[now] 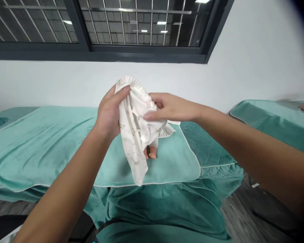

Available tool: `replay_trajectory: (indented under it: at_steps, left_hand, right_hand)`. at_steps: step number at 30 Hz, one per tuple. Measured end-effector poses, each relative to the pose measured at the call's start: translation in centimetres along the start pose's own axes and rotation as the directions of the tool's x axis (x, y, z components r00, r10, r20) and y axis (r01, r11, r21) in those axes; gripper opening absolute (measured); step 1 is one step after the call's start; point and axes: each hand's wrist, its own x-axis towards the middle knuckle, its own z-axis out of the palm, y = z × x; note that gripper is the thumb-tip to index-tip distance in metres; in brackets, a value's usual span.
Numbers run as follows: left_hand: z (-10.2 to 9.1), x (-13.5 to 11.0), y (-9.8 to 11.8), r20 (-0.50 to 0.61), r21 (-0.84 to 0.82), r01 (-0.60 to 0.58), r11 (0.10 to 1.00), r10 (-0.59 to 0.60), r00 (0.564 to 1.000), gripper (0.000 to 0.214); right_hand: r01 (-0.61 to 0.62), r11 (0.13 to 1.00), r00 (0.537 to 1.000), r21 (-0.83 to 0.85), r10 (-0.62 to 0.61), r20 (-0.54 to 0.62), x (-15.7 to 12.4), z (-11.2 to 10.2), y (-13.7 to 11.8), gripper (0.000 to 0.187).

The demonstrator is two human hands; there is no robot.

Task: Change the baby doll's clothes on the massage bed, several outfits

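A small pair of white baby pants (134, 135) with a faint animal print hangs in the air between my hands, its gathered elastic waistband at the top. My left hand (111, 111) grips the left side of the waistband, thumb in front. On the other side, my right hand (162, 106) holds the waistband with its thumb over the front cloth; its other fingers are partly hidden by fabric. Behind the pants lies a doll (153, 152) on the bed; only its feet and a bit of white clothing show, while the rest is covered from view.
A light green sheet with white piping (177, 168) covers the bed beneath. Another green-covered bed (273, 114) stands at the right, with part of a hand or doll limb at the frame's edge. A barred window (142, 27) sits in the white wall behind.
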Motion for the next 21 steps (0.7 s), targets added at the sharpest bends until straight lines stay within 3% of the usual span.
replay_trajectory:
  at_steps: [2,3,6,8,10,11,13,16,18,19,21]
  left_hand:
    - [0.0,-0.1,-0.5,0.005,-0.039,0.071,0.997,-0.071,0.997,0.037]
    - [0.1,-0.2,-0.9,0.012,-0.049,0.110,0.993,-0.109,0.994,0.041]
    - [0.5,-0.7,-2.0,0.115,0.001,0.244,0.970,-0.243,0.963,0.052]
    - [0.8,-1.2,-2.5,0.264,0.103,0.327,0.939,-0.343,0.901,0.053]
    - [1.0,-1.5,-2.7,0.379,0.175,0.373,0.911,-0.412,0.829,0.055]
    - [1.0,-1.6,-2.7,0.398,0.172,0.384,0.907,-0.421,0.815,0.054]
    - [0.9,-1.5,-3.1,0.355,0.077,0.379,0.922,-0.381,0.854,0.050]
    - [0.6,-1.1,-4.1,0.222,-0.085,0.323,0.943,-0.298,0.928,0.042]
    - [0.5,-0.9,-5.1,0.198,-0.117,0.329,0.937,-0.303,0.932,0.040]
    - [0.4,-0.9,-5.7,0.204,-0.124,0.347,0.930,-0.319,0.926,0.041]
    - [0.2,-1.1,-7.0,0.236,-0.136,0.400,0.906,-0.363,0.902,0.044]
  right_hand:
    - [-0.045,0.999,0.998,0.002,0.045,0.053,-0.7,-0.2,0.3,0.039]
    - [-0.051,0.999,0.999,0.015,0.051,0.006,-0.9,-0.3,0.5,0.038]
    - [0.006,0.996,0.959,0.093,0.021,-0.283,-0.6,-0.9,1.2,0.038]
    - [0.052,0.988,0.899,0.149,0.019,-0.438,-0.3,-1.1,1.8,0.039]
    - [0.065,0.975,0.865,0.211,0.050,-0.499,-0.2,-1.1,2.5,0.042]
    - [0.059,0.967,0.863,0.248,0.075,-0.499,-0.3,-1.1,2.9,0.044]
    - [0.010,0.948,0.893,0.319,0.136,-0.429,-0.8,-0.8,3.5,0.047]
    - [-0.210,0.924,0.955,0.321,0.264,-0.136,-1.9,-0.2,4.5,0.044]
    - [-0.326,0.907,0.942,0.268,0.336,0.009,-2.5,0.3,5.3,0.041]
    - [-0.335,0.900,0.938,0.278,0.346,0.011,-2.6,0.6,5.7,0.040]
    - [-0.257,0.887,0.944,0.383,0.315,-0.095,-2.6,1.2,6.6,0.039]
